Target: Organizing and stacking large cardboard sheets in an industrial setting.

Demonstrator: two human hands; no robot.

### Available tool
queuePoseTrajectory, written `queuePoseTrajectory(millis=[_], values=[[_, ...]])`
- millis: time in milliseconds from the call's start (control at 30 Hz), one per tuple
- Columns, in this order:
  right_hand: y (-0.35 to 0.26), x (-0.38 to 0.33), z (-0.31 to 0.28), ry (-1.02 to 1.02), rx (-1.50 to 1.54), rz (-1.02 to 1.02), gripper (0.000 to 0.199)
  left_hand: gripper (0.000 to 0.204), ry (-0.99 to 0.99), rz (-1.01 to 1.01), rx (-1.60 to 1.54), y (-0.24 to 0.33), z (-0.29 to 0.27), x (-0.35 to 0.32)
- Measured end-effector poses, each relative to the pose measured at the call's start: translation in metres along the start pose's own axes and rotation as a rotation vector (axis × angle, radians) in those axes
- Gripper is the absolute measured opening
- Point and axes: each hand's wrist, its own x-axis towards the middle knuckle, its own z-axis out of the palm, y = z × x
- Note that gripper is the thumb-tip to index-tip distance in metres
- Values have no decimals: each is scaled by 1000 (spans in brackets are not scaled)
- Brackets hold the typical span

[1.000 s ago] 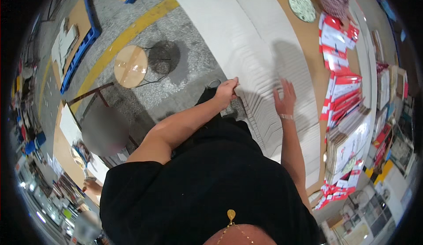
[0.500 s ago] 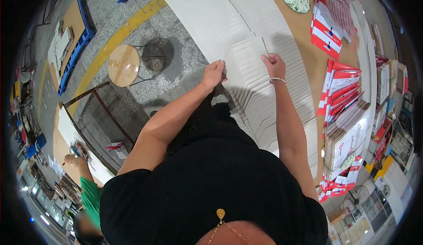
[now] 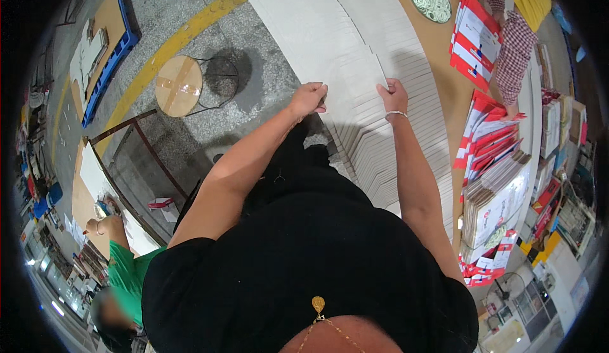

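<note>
Left hand (image 3: 309, 98), right hand (image 3: 394, 95) extended forward, both pinching.

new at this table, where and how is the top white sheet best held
Probably pinch the white sheet at opposite side edges, left hand from the left, right hand from the right: it is broad and thin, giving little else to grip.

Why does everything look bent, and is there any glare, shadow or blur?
Head view: the fisheye lens bows the yellow floor line and leaves black corners; head view: glare glints off the round stool top; head view: a soft shadow lies on the white sheets beside the right hand; head view, lower left: a co-worker's head is blurred.
</note>
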Motion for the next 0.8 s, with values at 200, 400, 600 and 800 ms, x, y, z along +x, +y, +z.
queuePoseTrajectory(millis=[200, 400, 600, 800], values=[[13, 2, 1, -13, 97, -20, 36, 30, -48, 92, 82, -9, 1, 6], [-7, 4, 1, -20, 8, 151, 39, 24, 93, 51, 304, 9, 12, -10], [-8, 6, 2, 29, -46, 52, 39, 52, 401, 785, 1162, 41, 2, -26], [-10, 6, 6, -6, 101, 153, 32, 57, 376, 829, 1401, 46, -13, -10]])
